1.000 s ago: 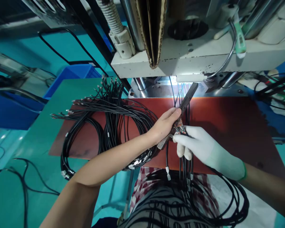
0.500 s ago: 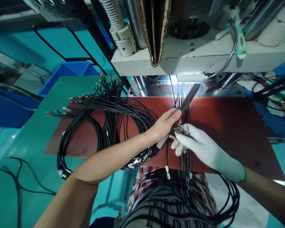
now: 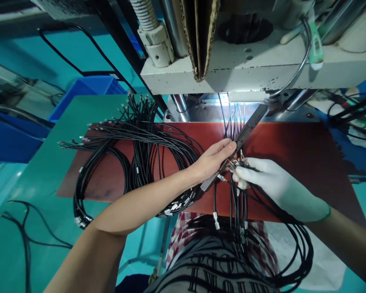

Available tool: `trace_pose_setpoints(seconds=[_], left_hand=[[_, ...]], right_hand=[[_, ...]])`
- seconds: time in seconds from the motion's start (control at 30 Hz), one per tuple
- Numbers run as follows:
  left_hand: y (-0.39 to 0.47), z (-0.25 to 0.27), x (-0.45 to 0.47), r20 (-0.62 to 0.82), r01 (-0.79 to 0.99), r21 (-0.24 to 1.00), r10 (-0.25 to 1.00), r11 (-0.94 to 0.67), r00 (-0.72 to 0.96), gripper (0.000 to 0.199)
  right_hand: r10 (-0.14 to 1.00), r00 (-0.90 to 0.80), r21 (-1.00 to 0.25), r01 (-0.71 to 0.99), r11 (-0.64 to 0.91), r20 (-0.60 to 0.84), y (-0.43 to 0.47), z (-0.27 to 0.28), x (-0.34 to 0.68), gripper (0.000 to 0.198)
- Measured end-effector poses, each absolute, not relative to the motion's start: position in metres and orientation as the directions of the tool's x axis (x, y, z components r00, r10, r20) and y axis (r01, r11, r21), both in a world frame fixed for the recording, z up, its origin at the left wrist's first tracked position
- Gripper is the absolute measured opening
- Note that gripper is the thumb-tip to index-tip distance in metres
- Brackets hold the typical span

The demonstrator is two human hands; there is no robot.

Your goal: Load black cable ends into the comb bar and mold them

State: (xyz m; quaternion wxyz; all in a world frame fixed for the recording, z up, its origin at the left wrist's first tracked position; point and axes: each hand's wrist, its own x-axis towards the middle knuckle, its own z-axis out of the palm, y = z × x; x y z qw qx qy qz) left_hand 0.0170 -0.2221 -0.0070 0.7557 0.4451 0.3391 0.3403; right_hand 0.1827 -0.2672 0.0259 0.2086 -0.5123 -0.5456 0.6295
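Several thin black cables with small metal end fittings [image 3: 236, 165] are pinched together in my white-gloved right hand [image 3: 270, 183], over the near half of the reddish-brown work mat [image 3: 295, 162]. Their free lengths hang off the mat's near edge and loop down toward my lap. My bare left hand [image 3: 212, 162] is closed around a long, dark, flat metal bar [image 3: 242, 138], which slants from my fingers up toward the mat's far edge, its lower end touching the cable fittings. On the mat's left part lies a big loose bundle of the same black cables [image 3: 140, 150], their ends fanning out past the mat onto the green table top [image 3: 49, 171]. Beyond the mat's far edge stands a grey-white machine body [image 3: 247, 69].
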Motion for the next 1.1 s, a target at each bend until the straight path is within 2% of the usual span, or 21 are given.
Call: trace_pose_setpoints(seconds=[0.1, 0.23, 0.33, 0.47, 0.7, 0.9, 0.97, 1.1], left_hand=[[-0.223, -0.005, 0.017, -0.238, -0.204, 0.897, 0.816, 0.393, 0.528, 0.031], [-0.224, -0.006, 0.017, -0.25, -0.215, 0.882, 0.802, 0.42, 0.543, 0.031], [-0.225, -0.007, 0.017, -0.216, -0.229, 0.893, 0.814, 0.388, 0.539, 0.033], [-0.224, -0.008, 0.017, -0.238, -0.207, 0.902, 0.836, 0.379, 0.494, 0.033], [-0.225, -0.009, 0.017, -0.19, -0.149, 0.949, 0.884, 0.277, 0.427, 0.032], [-0.227, -0.012, 0.018, -0.046, -0.036, 0.997, 0.94, 0.062, 0.338, 0.027], [-0.226, -0.012, 0.017, -0.054, -0.029, 0.997, 0.938, 0.068, 0.343, 0.028], [-0.225, -0.012, 0.016, -0.141, -0.089, 0.977, 0.9, 0.194, 0.413, 0.03]], right_hand=[[0.773, -0.455, -0.897, 0.231, -0.378, -0.443, -0.265, 0.024, 0.185, 0.036], [0.718, -0.502, -0.874, 0.337, -0.351, -0.482, -0.26, 0.018, 0.185, 0.042], [0.789, -0.41, -0.855, 0.448, -0.261, -0.457, -0.259, 0.016, 0.183, 0.039], [0.909, -0.236, -0.806, 0.571, -0.156, -0.343, -0.263, 0.016, 0.178, 0.035], [0.931, -0.186, -0.826, 0.537, -0.171, -0.314, -0.264, 0.019, 0.165, 0.03], [0.957, -0.13, -0.83, 0.537, -0.151, -0.258, -0.266, 0.022, 0.155, 0.028], [0.954, -0.132, -0.83, 0.535, -0.16, -0.268, -0.266, 0.02, 0.157, 0.029], [0.926, -0.225, -0.834, 0.532, -0.145, -0.305, -0.268, 0.02, 0.166, 0.031]])
